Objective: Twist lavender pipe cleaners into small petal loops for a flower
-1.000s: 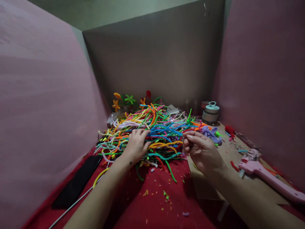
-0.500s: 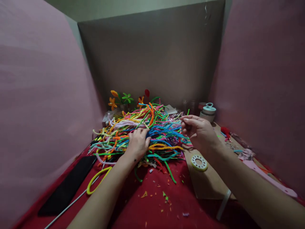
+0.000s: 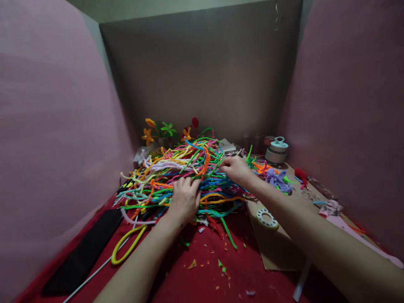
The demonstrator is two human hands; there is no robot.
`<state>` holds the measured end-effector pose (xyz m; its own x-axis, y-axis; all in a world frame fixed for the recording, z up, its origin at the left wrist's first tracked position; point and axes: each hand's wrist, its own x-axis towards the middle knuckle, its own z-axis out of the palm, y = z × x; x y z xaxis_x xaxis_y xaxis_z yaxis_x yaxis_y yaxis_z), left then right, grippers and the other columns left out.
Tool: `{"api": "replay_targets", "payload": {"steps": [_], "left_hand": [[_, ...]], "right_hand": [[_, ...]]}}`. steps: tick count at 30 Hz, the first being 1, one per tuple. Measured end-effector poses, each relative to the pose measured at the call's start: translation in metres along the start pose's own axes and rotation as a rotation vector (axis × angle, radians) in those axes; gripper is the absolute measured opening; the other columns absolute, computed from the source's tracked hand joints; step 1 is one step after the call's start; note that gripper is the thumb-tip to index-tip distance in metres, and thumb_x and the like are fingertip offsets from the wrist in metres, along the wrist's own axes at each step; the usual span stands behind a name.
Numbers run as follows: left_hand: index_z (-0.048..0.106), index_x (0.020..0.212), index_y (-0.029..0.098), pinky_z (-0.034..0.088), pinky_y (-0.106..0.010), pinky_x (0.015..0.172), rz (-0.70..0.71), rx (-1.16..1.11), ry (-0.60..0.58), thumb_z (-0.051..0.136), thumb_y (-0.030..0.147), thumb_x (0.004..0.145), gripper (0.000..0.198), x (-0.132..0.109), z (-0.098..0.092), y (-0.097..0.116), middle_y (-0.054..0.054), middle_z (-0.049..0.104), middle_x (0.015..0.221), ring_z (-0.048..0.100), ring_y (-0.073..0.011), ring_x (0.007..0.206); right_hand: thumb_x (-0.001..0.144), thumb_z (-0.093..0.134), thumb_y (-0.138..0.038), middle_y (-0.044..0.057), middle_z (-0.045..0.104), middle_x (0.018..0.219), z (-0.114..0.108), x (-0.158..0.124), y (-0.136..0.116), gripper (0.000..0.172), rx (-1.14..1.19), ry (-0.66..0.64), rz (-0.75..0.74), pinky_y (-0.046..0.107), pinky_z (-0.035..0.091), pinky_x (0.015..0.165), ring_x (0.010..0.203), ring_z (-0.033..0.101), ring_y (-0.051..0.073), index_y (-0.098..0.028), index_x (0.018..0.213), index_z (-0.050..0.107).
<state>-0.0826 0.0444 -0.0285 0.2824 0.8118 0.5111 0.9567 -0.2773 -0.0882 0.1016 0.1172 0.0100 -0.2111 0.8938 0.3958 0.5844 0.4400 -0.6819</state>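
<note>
A wide heap of fuzzy pipe cleaners in many colours lies across the middle of the table. My left hand bears down on the front of the heap, fingers bent round some of the strands; its fingertips are partly hidden among them. At the heap's right side is my right hand, thumb and fingers pinched together close to green and blue strands. Whatever is between those fingertips cannot be made out. A bent orange pipe cleaner sticks up between the two hands.
Pipe-cleaner flowers stand behind the heap. To the right are a lidded jar, a purple fuzzy bundle and a round white-and-yellow spool on cardboard. A black flat piece and yellow loop lie left.
My right hand has moved left and slightly down, from beside the heap onto its right side, uncovering the purple bundle. My left hand stays on the heap, slightly lower in view.
</note>
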Motion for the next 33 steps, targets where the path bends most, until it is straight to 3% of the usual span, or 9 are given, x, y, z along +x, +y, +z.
{"api": "replay_targets", "payload": {"steps": [3, 8, 15, 22, 28, 33], "left_hand": [[0.061, 0.099, 0.019, 0.037, -0.039, 0.075, -0.002, -0.042, 0.030, 0.046, 0.022, 0.080, 0.023, -0.001, 0.002, -0.001, -0.010, 0.054, 0.091, 0.044, -0.0251, 0.089], [0.062, 0.095, 0.020, 0.037, -0.040, 0.086, 0.014, -0.116, 0.123, 0.048, 0.021, 0.079, 0.021, -0.002, 0.007, -0.002, -0.010, 0.051, 0.109, 0.040, -0.0253, 0.102], [0.063, 0.096, 0.019, 0.035, -0.043, 0.090, -0.009, -0.124, 0.130, 0.051, 0.019, 0.077, 0.023, -0.005, 0.012, -0.002, -0.012, 0.047, 0.117, 0.040, -0.0266, 0.107], [0.062, 0.097, 0.020, 0.032, -0.044, 0.095, -0.035, -0.148, 0.157, 0.050, 0.016, 0.074, 0.026, -0.006, 0.006, 0.000, -0.011, 0.041, 0.127, 0.035, -0.0271, 0.117], [0.059, 0.103, 0.020, 0.028, -0.048, 0.097, -0.036, -0.127, 0.094, 0.053, 0.015, 0.070, 0.034, -0.005, 0.014, -0.001, -0.012, 0.039, 0.131, 0.032, -0.0289, 0.121], [0.058, 0.102, 0.019, 0.029, -0.049, 0.096, -0.071, -0.072, 0.042, 0.051, 0.020, 0.074, 0.029, -0.004, 0.017, -0.002, -0.014, 0.041, 0.130, 0.036, -0.0294, 0.118]], "right_hand": [[0.062, 0.051, -0.009, 0.004, 0.068, 0.069, 0.006, 0.002, 0.003, 0.024, -0.153, -0.055, -0.043, 0.025, 0.040, 0.064, 0.070, 0.060, 0.018, -0.017, 0.072, 0.071], [0.070, 0.052, -0.019, 0.004, 0.068, 0.075, 0.013, 0.004, 0.003, 0.027, -0.344, -0.129, -0.064, 0.024, 0.040, 0.063, 0.071, 0.060, 0.019, -0.022, 0.089, 0.071], [0.076, 0.051, -0.026, 0.007, 0.069, 0.085, 0.022, 0.007, -0.009, 0.026, -0.531, -0.223, -0.146, 0.025, 0.040, 0.066, 0.079, 0.061, 0.021, -0.024, 0.094, 0.070], [0.085, 0.041, -0.027, 0.006, 0.065, 0.098, 0.028, 0.002, -0.010, 0.027, -0.655, -0.259, -0.380, 0.026, 0.038, 0.068, 0.086, 0.058, 0.020, -0.025, 0.097, 0.066], [0.087, 0.035, -0.020, 0.010, 0.060, 0.094, 0.021, 0.001, -0.010, 0.026, -0.714, -0.170, -0.483, 0.026, 0.035, 0.064, 0.084, 0.055, 0.019, -0.016, 0.096, 0.060], [0.082, 0.038, -0.010, 0.011, 0.058, 0.099, 0.005, 0.006, -0.015, 0.022, -0.684, 0.020, -0.542, 0.025, 0.034, 0.066, 0.090, 0.052, 0.019, -0.014, 0.089, 0.058]]}}
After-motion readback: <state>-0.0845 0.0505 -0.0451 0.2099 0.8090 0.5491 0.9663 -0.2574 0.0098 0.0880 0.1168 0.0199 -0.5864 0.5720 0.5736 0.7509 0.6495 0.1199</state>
